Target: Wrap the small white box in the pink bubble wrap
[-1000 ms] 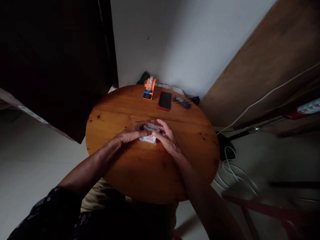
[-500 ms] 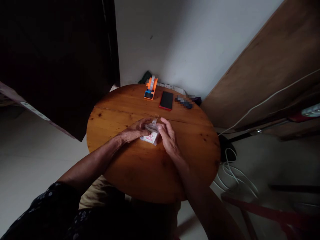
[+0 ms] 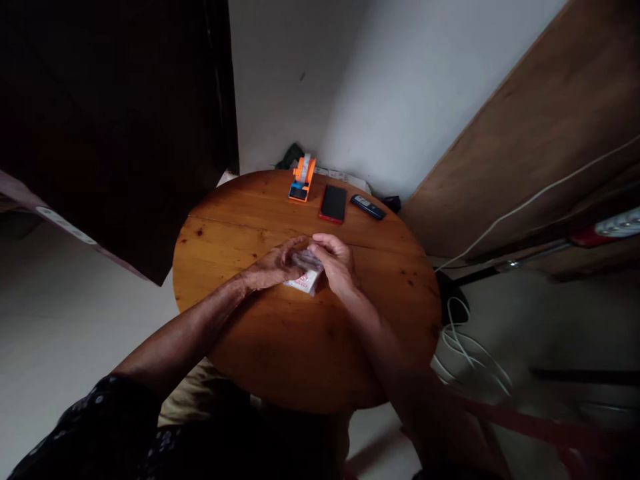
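A small white packet with red print (image 3: pixel 303 283) lies on the round wooden table (image 3: pixel 250 220), near its middle. My left hand (image 3: pixel 273 267) rests on the packet's left side with fingers curled onto its top. My right hand (image 3: pixel 336 261) is closed over the packet's right and top edge, fingers bent down on it. A crinkled clear bit shows between the two hands. Most of the packet is hidden under the fingers.
At the table's far edge stand an orange tape dispenser (image 3: pixel 301 179), a black phone in a red case (image 3: pixel 333 203) and a small dark handset (image 3: pixel 367 207). White cables (image 3: pixel 467 350) lie on the floor at right. A wooden board (image 3: pixel 525 127) leans at right.
My right hand has curled from a flatter pose into a closed grip over the packet's top. The left hand stayed on the packet. The view shifted slightly.
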Demonstrator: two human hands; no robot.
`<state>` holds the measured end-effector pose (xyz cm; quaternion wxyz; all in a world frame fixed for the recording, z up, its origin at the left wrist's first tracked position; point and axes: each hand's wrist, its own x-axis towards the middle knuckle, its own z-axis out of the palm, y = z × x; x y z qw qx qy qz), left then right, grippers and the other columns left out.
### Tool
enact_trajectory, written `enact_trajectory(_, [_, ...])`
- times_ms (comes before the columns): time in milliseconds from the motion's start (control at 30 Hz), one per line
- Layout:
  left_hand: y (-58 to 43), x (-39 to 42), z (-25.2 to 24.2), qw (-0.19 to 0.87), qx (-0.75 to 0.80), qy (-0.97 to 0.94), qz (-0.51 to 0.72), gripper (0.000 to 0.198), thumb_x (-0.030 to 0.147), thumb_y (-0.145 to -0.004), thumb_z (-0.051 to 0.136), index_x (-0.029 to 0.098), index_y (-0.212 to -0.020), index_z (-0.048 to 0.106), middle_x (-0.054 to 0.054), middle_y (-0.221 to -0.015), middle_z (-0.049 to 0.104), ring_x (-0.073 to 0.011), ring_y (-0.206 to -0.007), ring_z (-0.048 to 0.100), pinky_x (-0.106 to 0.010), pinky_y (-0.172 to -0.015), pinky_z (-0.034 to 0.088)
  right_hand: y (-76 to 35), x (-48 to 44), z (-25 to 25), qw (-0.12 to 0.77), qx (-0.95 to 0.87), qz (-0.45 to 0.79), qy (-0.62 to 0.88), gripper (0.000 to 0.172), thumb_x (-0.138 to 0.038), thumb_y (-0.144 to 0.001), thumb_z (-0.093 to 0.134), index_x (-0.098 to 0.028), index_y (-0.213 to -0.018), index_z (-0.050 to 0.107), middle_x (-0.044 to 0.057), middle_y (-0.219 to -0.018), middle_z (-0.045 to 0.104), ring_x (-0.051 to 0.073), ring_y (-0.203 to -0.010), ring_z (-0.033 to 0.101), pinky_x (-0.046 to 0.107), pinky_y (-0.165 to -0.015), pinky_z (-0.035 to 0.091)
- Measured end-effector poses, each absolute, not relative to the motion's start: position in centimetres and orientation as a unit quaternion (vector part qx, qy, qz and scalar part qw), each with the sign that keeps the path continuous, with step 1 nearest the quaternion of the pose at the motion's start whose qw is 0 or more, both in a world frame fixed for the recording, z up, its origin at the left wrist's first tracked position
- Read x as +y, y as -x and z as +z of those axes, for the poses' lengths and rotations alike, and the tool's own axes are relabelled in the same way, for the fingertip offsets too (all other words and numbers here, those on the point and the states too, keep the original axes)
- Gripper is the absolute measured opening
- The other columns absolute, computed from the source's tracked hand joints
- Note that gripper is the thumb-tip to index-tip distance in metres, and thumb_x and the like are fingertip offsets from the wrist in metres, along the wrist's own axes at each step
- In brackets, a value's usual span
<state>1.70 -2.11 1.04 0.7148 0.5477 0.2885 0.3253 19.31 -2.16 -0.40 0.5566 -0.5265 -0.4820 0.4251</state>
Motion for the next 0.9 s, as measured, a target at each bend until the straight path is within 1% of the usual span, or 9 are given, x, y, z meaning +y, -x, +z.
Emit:
enact_trajectory(133, [-1.7,-2.2,1.1,0.725,0.294,-0.523,0.338,0.091,0.017,-0.065,0.079,0.019,-0.148,0.041,-0.013,-0.121,0.069,-0.0174,-0.091,0.066,-0.027,-0.076,0.048,-19.2,-1.9,-1.2,0.594,-0.466,0.379,0.535,0.027,-0.033,-0.073,0.074,-0.023,-0.097,0.066,0.002,-0.087,0.072,0.020,-0.083,0.069,0.040,-0.083,0.057])
enact_trajectory(267, [-1.7,-2.1,0.9,0.735,0.294,-0.506,0.343,0.091,0.017,-0.063,0.081,0.019,-0.146,0.042,-0.012,-0.119,0.070,-0.0169,-0.089,0.066,-0.027,-0.077,0.048,-19.5,-2.0,-1.4,0.604,-0.486,0.362,0.518,0.030,-0.030,-0.076,0.072,-0.024,-0.104,0.064,0.001,-0.085,0.072,0.019,-0.081,0.069,0.038,-0.081,0.058])
enact_trajectory(400, [-1.7,-1.9,0.7,0.737,0.297,-0.500,0.345,0.092,0.014,-0.062,0.079,0.019,-0.146,0.043,-0.008,-0.109,0.071,-0.0141,-0.082,0.064,-0.026,-0.074,0.047,-19.6,-2.5,-0.9,0.594,-0.535,0.339,0.496,0.031,-0.029,-0.081,0.068,-0.025,-0.111,0.060,0.001,-0.086,0.073,0.019,-0.081,0.069,0.037,-0.081,0.057])
enact_trajectory(533, [-1.7,-1.7,0.6,0.740,0.294,-0.502,0.338,0.094,0.013,-0.061,0.077,0.019,-0.148,0.043,-0.008,-0.112,0.070,-0.0150,-0.083,0.064,-0.026,-0.073,0.046,-19.8,-3.2,-0.4,0.574,-0.574,0.312,0.495,0.032,-0.028,-0.083,0.067,-0.025,-0.114,0.060,0.001,-0.087,0.072,0.019,-0.081,0.068,0.038,-0.080,0.057])
enact_trajectory(633, [-1.7,-1.6,0.6,0.739,0.296,-0.501,0.338,0.091,0.011,-0.062,0.074,0.020,-0.147,0.044,-0.008,-0.114,0.069,-0.0138,-0.081,0.063,-0.025,-0.070,0.046,-19.7,-3.6,-0.1,0.565,-0.596,0.293,0.490,0.031,-0.027,-0.085,0.065,-0.025,-0.115,0.061,0.002,-0.088,0.072,0.018,-0.080,0.067,0.036,-0.079,0.057])
enact_trajectory(733, [-1.6,-1.6,0.7,0.734,0.297,-0.505,0.344,0.087,0.011,-0.063,0.074,0.020,-0.145,0.046,-0.007,-0.111,0.069,-0.0131,-0.080,0.063,-0.025,-0.072,0.046,-19.4,-3.9,0.0,0.563,-0.609,0.282,0.482,0.032,-0.026,-0.084,0.065,-0.025,-0.116,0.061,0.001,-0.088,0.072,0.017,-0.077,0.067,0.035,-0.077,0.057])
enact_trajectory(900, [-1.5,-1.3,0.4,0.707,0.305,-0.525,0.362,0.083,0.015,-0.067,0.078,0.017,-0.144,0.047,-0.006,-0.104,0.069,-0.0135,-0.082,0.062,-0.026,-0.075,0.047,-19.1,-4.1,0.2,0.553,-0.621,0.284,0.476,0.035,-0.024,-0.083,0.064,-0.025,-0.118,0.060,0.000,-0.086,0.073,0.017,-0.079,0.068,0.035,-0.081,0.057])
